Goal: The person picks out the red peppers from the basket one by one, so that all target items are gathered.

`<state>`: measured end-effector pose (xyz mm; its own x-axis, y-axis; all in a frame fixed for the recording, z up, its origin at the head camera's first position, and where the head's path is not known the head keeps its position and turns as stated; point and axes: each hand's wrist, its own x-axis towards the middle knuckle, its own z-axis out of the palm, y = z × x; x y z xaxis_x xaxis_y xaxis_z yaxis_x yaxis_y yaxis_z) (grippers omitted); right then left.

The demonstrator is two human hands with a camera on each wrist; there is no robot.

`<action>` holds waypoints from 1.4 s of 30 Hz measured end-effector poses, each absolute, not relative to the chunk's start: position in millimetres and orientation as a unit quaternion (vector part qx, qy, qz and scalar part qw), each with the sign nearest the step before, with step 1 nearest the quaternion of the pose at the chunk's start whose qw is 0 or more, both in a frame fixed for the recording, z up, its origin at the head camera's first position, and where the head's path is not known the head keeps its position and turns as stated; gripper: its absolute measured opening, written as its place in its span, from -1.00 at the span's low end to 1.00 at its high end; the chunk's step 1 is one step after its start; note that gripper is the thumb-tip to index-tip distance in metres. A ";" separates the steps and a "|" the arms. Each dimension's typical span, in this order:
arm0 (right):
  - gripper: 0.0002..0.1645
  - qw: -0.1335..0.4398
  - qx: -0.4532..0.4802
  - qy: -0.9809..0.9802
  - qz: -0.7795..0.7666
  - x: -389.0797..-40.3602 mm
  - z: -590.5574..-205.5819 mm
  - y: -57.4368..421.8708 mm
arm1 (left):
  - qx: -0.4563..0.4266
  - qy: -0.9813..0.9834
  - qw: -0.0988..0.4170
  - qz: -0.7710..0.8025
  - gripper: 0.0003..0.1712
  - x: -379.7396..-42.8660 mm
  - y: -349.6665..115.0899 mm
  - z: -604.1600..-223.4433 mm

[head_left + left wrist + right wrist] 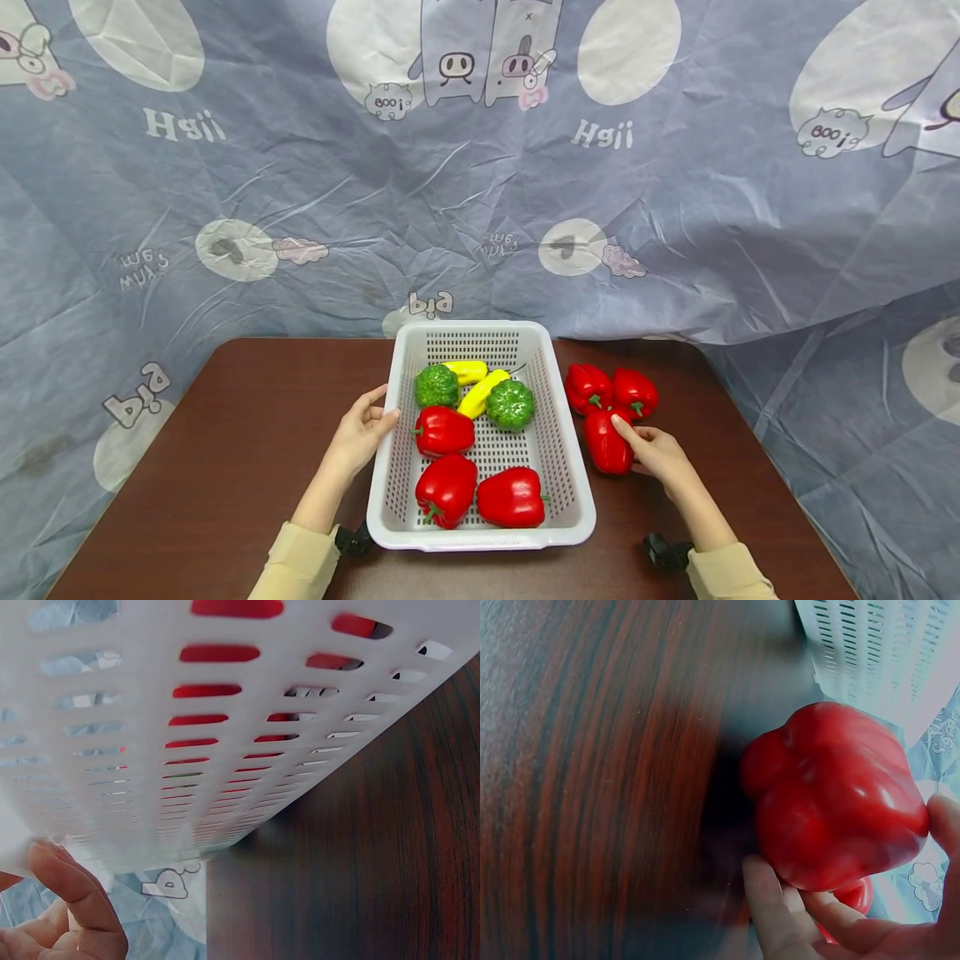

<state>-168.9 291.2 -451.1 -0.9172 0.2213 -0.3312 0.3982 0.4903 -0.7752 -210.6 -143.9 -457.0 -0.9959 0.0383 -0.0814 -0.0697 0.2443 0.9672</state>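
A white perforated plastic basket (480,540) stands on the table. My left hand (363,433) grips its left rim, thumb on top; in the left wrist view the curled fingers (75,892) touch the basket wall. To the right of the basket, my right hand (663,457) holds a red bell pepper (606,442) between thumb and fingers. The right wrist view shows this bell pepper (840,802) from its lobed end, tilted beside the tabletop; whether it touches the table I cannot tell. Two more red bell peppers (587,388) lie just behind it.
Inside the basket lie a red bell pepper (445,431) at mid-left, two others (512,497) at the front, two bumpy round green vegetables (511,405) and two long yellow vegetables (483,393). The dark wooden table (247,450) ends at a hanging printed cloth (480,183).
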 end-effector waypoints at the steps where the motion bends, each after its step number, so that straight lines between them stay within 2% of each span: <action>1: 0.14 0.093 0.181 0.859 -0.470 -168.9 -451.3 291.3 | -0.009 0.788 0.043 0.615 -0.31 -210.6 -143.9 -457.1; 30: 0.11 0.121 0.160 0.868 -0.454 -169.7 -453.9 289.4 | -0.010 0.784 0.041 0.620 -0.31 -211.8 -144.2 -460.7; 42: 0.19 0.114 0.157 0.864 -0.465 -172.0 -455.2 290.8 | -0.014 0.781 0.045 0.622 -0.30 -209.6 -143.8 -456.6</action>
